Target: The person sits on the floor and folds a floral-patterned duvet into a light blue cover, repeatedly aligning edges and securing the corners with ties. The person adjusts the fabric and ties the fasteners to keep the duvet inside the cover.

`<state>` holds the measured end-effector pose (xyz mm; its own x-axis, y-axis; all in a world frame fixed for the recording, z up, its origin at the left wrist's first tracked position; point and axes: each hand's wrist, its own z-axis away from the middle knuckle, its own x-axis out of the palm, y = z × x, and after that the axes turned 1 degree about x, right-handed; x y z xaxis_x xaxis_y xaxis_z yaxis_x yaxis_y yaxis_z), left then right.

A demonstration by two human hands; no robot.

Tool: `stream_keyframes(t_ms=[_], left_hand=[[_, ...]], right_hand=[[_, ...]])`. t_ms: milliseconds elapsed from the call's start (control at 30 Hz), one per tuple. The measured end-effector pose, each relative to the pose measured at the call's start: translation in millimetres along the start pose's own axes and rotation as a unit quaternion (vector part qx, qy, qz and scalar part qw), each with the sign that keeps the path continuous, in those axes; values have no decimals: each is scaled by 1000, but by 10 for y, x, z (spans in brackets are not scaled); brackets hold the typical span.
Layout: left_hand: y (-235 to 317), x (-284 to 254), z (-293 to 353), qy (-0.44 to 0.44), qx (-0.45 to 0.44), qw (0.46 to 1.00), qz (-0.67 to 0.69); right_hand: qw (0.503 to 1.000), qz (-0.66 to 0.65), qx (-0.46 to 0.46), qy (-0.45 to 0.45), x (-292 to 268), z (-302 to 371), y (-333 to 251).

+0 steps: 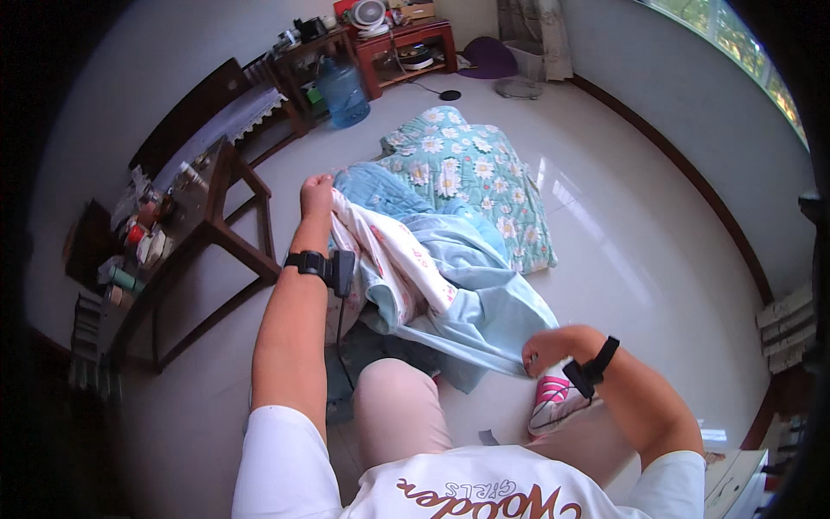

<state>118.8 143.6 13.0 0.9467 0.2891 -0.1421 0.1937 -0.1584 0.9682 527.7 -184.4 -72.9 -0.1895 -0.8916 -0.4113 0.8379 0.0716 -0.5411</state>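
Observation:
A light blue bed cover (pixel 488 277) hangs in loose folds in front of me, with a white, pink-flowered side (pixel 393 246) showing. At the upper left, my left hand (pixel 317 192) is closed on an edge of the white part. My right hand (pixel 553 348) pinches a corner of the blue part lower on the right, and the cloth is drawn taut towards it. Just beyond, a teal quilt with white daisies (pixel 484 173) lies folded on the floor. A bluer bunched portion of cloth (pixel 380 186) rests against the quilt; whether it belongs to the cover I cannot tell.
On the left stands a dark wooden table (pixel 212 203) crowded with small items, near a wooden bench (pixel 216 112). A large blue water bottle (pixel 344 97) and a reddish cabinet (pixel 402 52) are at the back. A purple round object (pixel 489 59) lies by the curtain (pixel 540 35).

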Motion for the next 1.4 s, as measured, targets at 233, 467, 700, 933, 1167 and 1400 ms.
stream_keyframes(t_ms=[233, 467, 700, 933, 1167, 1400], left_hand=[[-608, -573, -196, 64, -48, 995, -55], [-656, -452, 137, -55, -40, 998, 3], [113, -590, 951, 16, 275, 874, -401], [254, -512, 2165, -372, 429, 690, -448], [-29, -517, 1920, -350, 332, 744, -463], [1059, -1068, 1752, -175, 408, 803, -398]], right_hand=[[997, 49, -63, 24, 210, -379, 101], [888, -164, -188, 387, -338, -800, -939], [916, -104, 21, 387, -305, -1790, -1341], [835, -137, -223, 484, -316, -1659, -1627], [809, -70, -220, 540, -56, -1301, -1699], [851, 50, -117, 510, -153, -775, -1679]])
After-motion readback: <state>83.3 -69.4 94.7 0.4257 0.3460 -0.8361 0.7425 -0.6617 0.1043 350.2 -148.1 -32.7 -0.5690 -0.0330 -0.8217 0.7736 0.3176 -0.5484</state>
